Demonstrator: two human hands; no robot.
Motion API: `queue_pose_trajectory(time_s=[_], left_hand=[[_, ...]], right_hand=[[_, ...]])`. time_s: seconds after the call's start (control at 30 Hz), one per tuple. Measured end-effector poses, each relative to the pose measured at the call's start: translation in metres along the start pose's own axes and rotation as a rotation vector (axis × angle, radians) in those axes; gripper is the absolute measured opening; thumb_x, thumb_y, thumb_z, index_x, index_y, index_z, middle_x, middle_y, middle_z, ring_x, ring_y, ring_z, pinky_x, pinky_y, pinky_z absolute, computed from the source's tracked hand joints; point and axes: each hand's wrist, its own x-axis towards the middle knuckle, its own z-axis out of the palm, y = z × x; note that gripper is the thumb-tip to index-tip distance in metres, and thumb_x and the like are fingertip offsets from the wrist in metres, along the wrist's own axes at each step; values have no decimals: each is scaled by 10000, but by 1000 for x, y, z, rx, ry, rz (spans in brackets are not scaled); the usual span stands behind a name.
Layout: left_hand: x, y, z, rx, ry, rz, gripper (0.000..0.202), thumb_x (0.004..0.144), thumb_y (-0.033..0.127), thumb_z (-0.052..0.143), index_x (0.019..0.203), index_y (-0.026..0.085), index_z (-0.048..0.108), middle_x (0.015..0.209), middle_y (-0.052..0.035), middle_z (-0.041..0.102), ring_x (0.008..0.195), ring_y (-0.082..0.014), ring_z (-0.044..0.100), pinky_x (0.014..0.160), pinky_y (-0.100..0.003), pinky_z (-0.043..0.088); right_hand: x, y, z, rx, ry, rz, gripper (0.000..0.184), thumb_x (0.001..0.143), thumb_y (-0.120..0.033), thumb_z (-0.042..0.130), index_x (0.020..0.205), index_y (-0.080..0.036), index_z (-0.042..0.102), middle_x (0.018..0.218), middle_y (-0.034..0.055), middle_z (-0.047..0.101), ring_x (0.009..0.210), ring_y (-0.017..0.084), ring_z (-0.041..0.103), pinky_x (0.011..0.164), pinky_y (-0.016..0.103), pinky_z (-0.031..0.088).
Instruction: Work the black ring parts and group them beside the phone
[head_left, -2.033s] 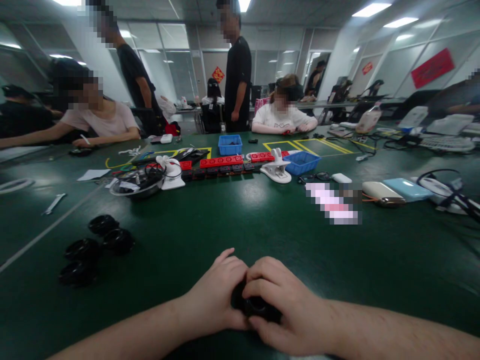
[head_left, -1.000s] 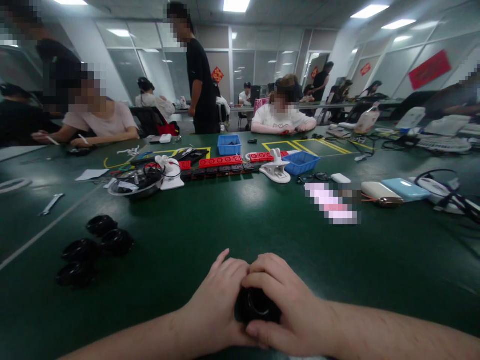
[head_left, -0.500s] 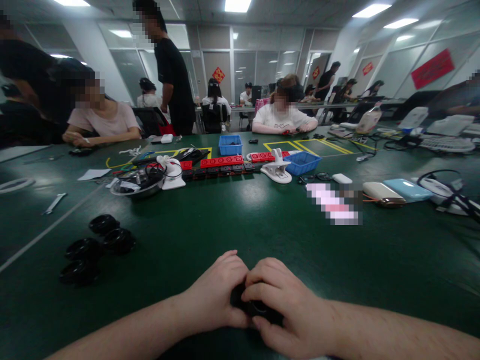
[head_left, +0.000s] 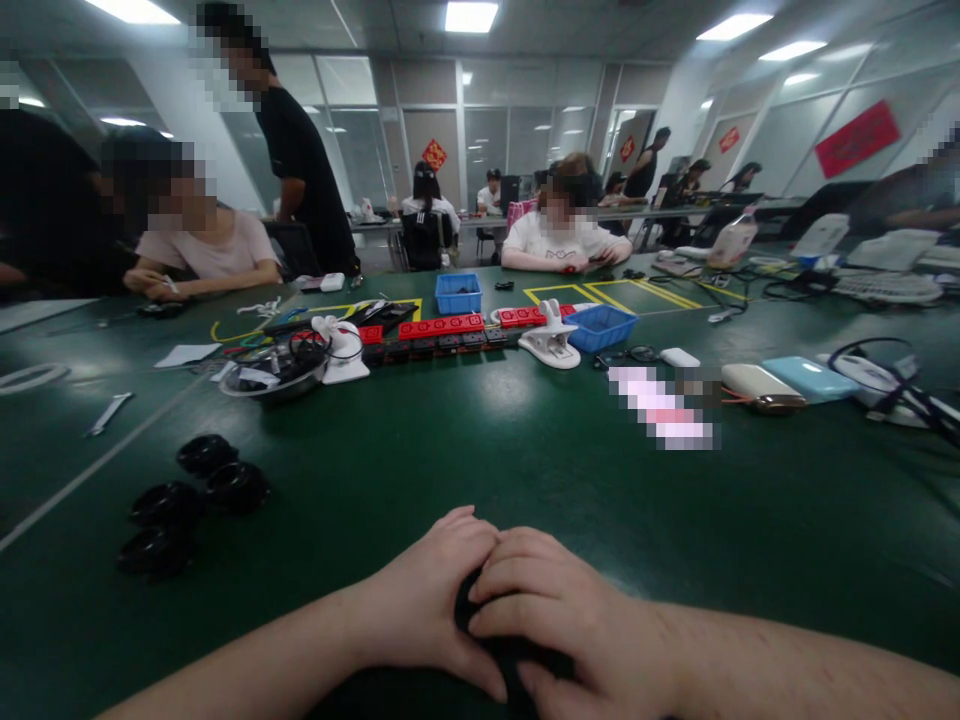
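Note:
Close to me at the bottom middle of the view, both hands are wrapped around a black object (head_left: 525,652). Most of it is hidden by the fingers, so its kind cannot be made out. My left hand (head_left: 420,605) grips it from the left, thumb along the near side. From above and the right, my right hand (head_left: 574,615) curls its fingers over the top, with the thumb near the left thumb. Off to the left, several black ring-shaped parts (head_left: 161,505) with open centres lie grouped on the green table (head_left: 360,470).
Across the table stand a metal bowl of small parts (head_left: 274,378), red power strips (head_left: 441,326), a white clip base (head_left: 551,340) and blue baskets (head_left: 459,295) (head_left: 604,328). Power banks (head_left: 765,388) and cables lie right. A wrench-like tool (head_left: 112,412) lies left. People sit opposite.
My right hand has shifted slightly down and left over the black object, and both thumbs sit lower. The standing person in black at the back has moved left.

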Motion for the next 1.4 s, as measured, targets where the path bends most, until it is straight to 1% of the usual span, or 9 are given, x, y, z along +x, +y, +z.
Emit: queue_pose_trajectory(time_s=[0.1, 0.23, 0.37, 0.7, 0.9, 1.0, 1.1, 1.23, 1.4], left_hand=[[-2, 7, 10, 99, 138, -70, 646, 467, 523, 749, 979, 194, 534, 926, -19, 547, 919, -230, 514, 1045, -508, 145], [-4, 13, 21, 160, 206, -142, 545, 514, 509, 731, 908, 175, 556, 859, -26, 544, 864, -229, 519, 1029, -525, 169], [-4, 13, 22, 154, 186, -199, 361, 596, 417, 707, 818, 175, 556, 790, -16, 546, 804, -214, 527, 1002, -509, 235], [-2, 3, 10, 136, 80, -77, 372, 536, 354, 758, 785, 193, 532, 790, 27, 534, 831, -177, 531, 1023, -430, 224], [0, -4, -4, 112, 0, 21, 286, 597, 336, 755, 782, 199, 587, 868, 19, 542, 894, -174, 531, 1035, -429, 184], [-1, -4, -10, 89, -46, 38, 255, 627, 339, 740, 823, 225, 624, 923, 7, 546, 930, -187, 514, 990, -401, 267], [-2, -4, -13, 70, -69, 33, 327, 613, 365, 748, 895, 247, 633, 982, -7, 545, 960, -205, 500, 957, -386, 318], [-3, -4, -14, 68, -80, 2, 561, 582, 399, 759, 1086, 248, 565, 1054, -32, 542, 1010, -227, 494, 1029, -468, 208], [-3, -5, -10, 67, -74, 76, 761, 567, 428, 758, 1236, 250, 441, 1170, -58, 510, 1106, -253, 452, 1054, -507, 109]], right_hand=[[-1, 0, 0, -11, 46, 63, 332, 754, -261, 464, 1063, -145, 500, 984, 86, 581, 935, 190, 504, 841, 366, 393], [-4, 1, 4, -38, 50, 189, 378, 788, -410, 499, 1051, -138, 499, 977, 97, 554, 874, 197, 475, 784, 366, 400], [-4, 1, 6, -64, 20, 253, 316, 786, -395, 513, 978, -144, 531, 931, 85, 537, 842, 189, 460, 749, 352, 399], [-1, 0, 1, -65, -41, 164, 223, 751, -218, 466, 942, -147, 557, 901, 71, 558, 831, 173, 479, 759, 341, 396], [3, -1, -2, -43, -64, 45, 282, 716, -135, 411, 936, -125, 588, 943, 82, 616, 913, 165, 525, 848, 349, 402], [4, -2, -3, -66, -105, 2, 337, 691, -101, 382, 942, -125, 606, 1008, 72, 632, 1031, 161, 507, 959, 355, 352], [4, -3, -6, -98, -171, -11, 383, 676, -97, 386, 984, -116, 612, 1101, 64, 616, 1168, 166, 430, 1054, 370, 253], [3, -5, -8, -137, -177, -40, 416, 726, -144, 413, 1113, -90, 556, 1185, 88, 568, 1269, 179, 315, 1076, 389, 214], [-3, -5, -4, -195, -88, 13, 402, 797, -234, 449, 1178, -113, 488, 1248, 118, 502, 1234, 189, 359, 1058, 396, 237]])
